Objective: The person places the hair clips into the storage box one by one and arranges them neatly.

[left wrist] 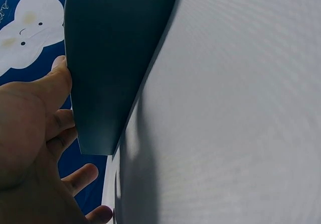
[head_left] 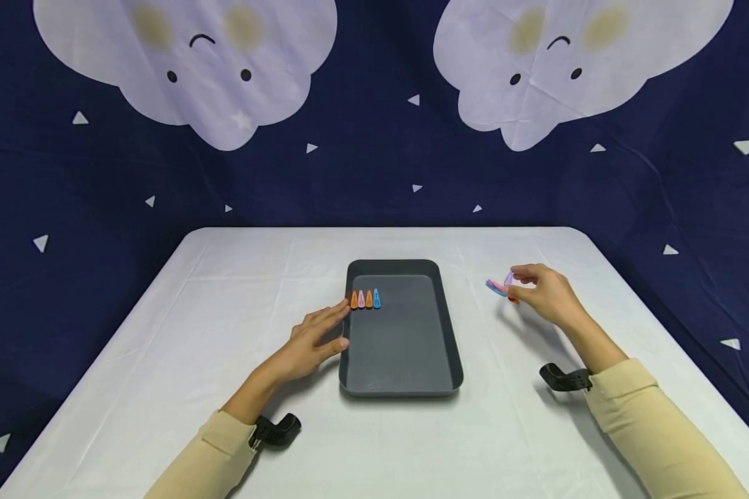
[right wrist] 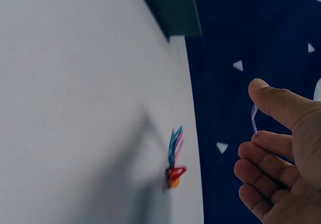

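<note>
My right hand (head_left: 541, 293) pinches a purple snap hair clip (right wrist: 254, 118) between thumb and index finger, raised over a small pile of hair clips (right wrist: 175, 153) in blue, pink, red and orange. Toward the middle of the table lies a dark grey rectangular tray (head_left: 402, 353). Several hair clips stand in a row at its upper left: an orange clip (head_left: 354, 300), a pink clip (head_left: 361, 299), another orange one and a blue clip (head_left: 377, 299). At the tray's left rim, my left hand (head_left: 312, 341) rests with fingers extended, fingertips and thumb against the edge.
A white cloth covers the table (head_left: 237, 305). Behind it hangs a dark blue curtain (head_left: 374, 187) with clouds and small white triangles. Each wrist wears a black camera band, the left one (head_left: 277, 431) close above the tabletop.
</note>
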`<state>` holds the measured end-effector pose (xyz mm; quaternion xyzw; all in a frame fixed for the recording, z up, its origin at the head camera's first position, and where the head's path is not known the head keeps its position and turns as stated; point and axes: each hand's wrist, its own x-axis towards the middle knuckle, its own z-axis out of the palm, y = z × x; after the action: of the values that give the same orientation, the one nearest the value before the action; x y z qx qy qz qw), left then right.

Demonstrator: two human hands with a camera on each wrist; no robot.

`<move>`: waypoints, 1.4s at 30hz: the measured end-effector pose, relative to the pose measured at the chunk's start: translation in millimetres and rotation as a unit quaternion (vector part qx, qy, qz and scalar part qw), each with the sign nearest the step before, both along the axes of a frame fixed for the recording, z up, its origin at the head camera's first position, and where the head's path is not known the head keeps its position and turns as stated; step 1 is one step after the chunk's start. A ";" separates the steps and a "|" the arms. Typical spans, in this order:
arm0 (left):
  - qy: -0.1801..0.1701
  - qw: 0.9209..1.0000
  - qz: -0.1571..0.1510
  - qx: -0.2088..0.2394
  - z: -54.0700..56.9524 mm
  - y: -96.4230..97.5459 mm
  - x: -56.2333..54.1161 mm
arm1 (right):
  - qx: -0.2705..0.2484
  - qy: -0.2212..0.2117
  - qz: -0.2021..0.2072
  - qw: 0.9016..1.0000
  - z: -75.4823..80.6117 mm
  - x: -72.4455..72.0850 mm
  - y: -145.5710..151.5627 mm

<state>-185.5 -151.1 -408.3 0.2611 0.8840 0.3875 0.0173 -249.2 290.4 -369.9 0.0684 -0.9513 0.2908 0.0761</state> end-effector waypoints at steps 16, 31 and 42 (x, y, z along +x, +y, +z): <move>-0.001 1.000 0.003 -0.003 -0.2 0.5 0.3 | -0.026 0.005 0.050 0.998 18.5 -3.8 -49.5; -0.008 1.000 0.007 -0.004 0.1 0.9 0.4 | -0.032 -0.007 0.085 0.996 24.8 -7.7 -95.9; -0.010 1.000 0.006 -0.002 -1.0 0.5 -0.3 | -0.043 0.013 0.131 0.990 26.7 -13.6 -136.2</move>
<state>-185.9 -150.7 -409.3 0.2520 0.8859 0.3887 0.0239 -262.8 154.2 -343.2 0.1930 -0.9197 0.3379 0.0529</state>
